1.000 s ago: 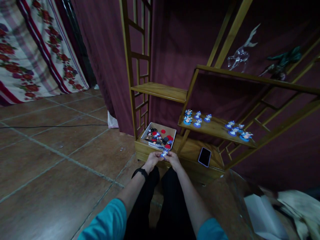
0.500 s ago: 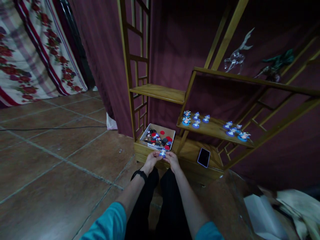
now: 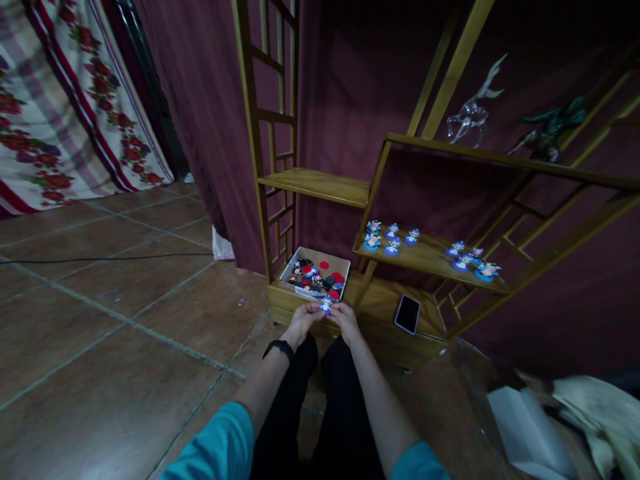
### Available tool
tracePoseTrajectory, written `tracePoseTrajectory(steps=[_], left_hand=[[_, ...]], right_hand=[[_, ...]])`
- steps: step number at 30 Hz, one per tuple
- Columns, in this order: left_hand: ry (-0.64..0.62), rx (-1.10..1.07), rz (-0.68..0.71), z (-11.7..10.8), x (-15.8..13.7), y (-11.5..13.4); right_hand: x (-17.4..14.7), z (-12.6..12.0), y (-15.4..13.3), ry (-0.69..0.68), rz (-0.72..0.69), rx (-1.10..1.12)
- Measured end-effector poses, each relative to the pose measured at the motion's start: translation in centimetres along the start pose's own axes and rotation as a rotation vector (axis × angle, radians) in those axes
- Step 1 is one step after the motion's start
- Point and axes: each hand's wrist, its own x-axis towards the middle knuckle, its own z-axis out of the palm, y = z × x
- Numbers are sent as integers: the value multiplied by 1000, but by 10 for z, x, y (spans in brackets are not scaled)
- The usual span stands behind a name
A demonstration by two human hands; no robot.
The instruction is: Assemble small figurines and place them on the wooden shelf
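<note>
A small white and purple figurine [image 3: 326,305] on a purple base is held upright between my two hands, just in front of the box. My left hand [image 3: 303,321] pinches it from the left side, and my right hand [image 3: 345,319] grips it from the right. Right behind them stands a shallow cardboard box [image 3: 336,257] with a jumble of small figures and red and black discs. Up on the shelf [image 3: 425,259] to the right, several similar figurines [image 3: 393,247] stand in two groups, some on purple bases and some on blue ones.
A phone [image 3: 407,315] lies on the cabinet's lower board, right of my hands. Above are a bare wooden shelf [image 3: 320,183], a clear glass deer [image 3: 473,113] and a dark green sculpture [image 3: 550,130]. White packaging [image 3: 530,427] lies on the floor at right.
</note>
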Motion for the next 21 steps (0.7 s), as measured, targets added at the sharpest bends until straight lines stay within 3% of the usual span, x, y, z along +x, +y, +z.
tracePoseTrajectory(steps=[21], left_hand=[[-23,27,5,-2,3,-3]], right_hand=[[0,1,1,-20,-47,-47]])
